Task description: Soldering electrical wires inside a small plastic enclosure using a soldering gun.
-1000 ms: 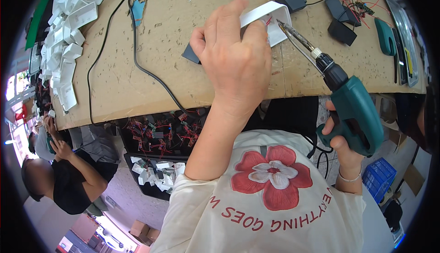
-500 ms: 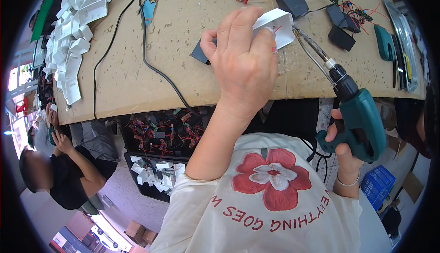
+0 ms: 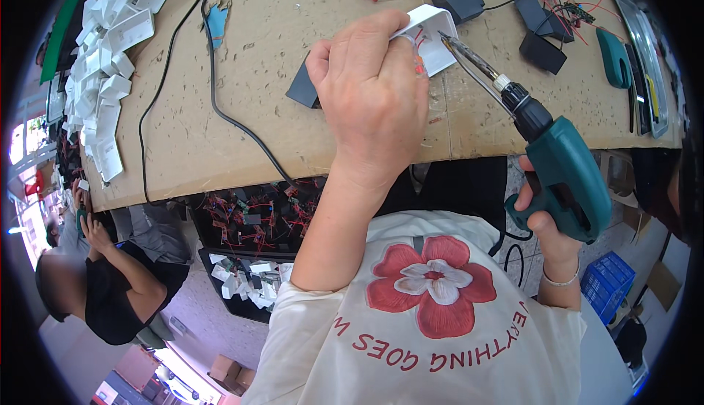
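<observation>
A white plastic housing (image 3: 442, 51) is gripped in my left hand (image 3: 374, 100), its open side facing right, over the cardboard-covered table. Short red wires show inside it, beside my fingers; the rest of its inside is hidden by my hand. In my right hand (image 3: 548, 230) is a green pistol-shaped soldering gun (image 3: 568, 177) with a thin feed tube along its barrel. Its metal tip reaches into the housing's open side, and I cannot tell whether it touches anything. A black box (image 3: 301, 88) lies partly hidden behind my left hand.
White housings (image 3: 110, 75) are heaped at the left. Black cables (image 3: 220, 104) cross the table. Black boxes (image 3: 543, 53) with wired circuit boards lie at the far right, near a green tool (image 3: 613, 60). Bins of boards (image 3: 253, 218) and white parts stand below the edge. A person (image 3: 121, 287) sits left.
The soldering gun's tip has moved left and up, from the housing's right edge to inside its opening. My left hand still grips the housing. The whole view has shifted slightly.
</observation>
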`<state>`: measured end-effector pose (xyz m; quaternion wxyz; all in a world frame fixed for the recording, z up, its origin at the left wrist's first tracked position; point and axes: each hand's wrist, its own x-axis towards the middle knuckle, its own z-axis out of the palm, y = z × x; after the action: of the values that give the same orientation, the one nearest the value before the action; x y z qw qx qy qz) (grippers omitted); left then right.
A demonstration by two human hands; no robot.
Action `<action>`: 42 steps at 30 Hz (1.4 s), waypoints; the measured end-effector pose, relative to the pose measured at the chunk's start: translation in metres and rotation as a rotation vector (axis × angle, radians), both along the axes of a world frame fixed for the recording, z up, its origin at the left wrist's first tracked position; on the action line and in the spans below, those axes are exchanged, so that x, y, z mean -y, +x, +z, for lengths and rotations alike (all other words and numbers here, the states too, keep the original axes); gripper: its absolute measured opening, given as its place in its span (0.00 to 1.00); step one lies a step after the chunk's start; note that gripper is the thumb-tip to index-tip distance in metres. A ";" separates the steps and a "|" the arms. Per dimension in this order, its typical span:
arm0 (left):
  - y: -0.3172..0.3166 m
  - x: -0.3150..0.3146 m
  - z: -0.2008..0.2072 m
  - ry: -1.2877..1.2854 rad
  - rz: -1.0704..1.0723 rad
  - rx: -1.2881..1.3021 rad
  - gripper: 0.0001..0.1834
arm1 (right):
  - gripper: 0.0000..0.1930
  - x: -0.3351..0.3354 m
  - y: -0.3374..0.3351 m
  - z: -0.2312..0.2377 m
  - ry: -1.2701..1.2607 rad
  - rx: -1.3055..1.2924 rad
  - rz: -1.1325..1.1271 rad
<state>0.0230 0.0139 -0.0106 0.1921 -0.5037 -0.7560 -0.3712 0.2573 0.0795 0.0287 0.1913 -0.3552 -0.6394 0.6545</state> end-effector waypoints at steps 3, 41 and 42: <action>-0.001 0.000 0.000 0.007 0.019 -0.025 0.07 | 0.41 -0.003 -0.001 0.000 -0.005 0.001 0.018; 0.000 -0.003 0.008 0.080 0.021 -0.079 0.05 | 0.24 -0.018 -0.006 0.003 0.108 -0.065 0.175; 0.000 -0.003 0.008 0.080 0.021 -0.079 0.05 | 0.24 -0.019 -0.006 0.003 0.108 -0.066 0.176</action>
<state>0.0225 0.0172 -0.0029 0.2457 -0.5018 -0.7377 -0.3791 0.2511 0.0984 0.0316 0.1729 -0.2654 -0.6958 0.6447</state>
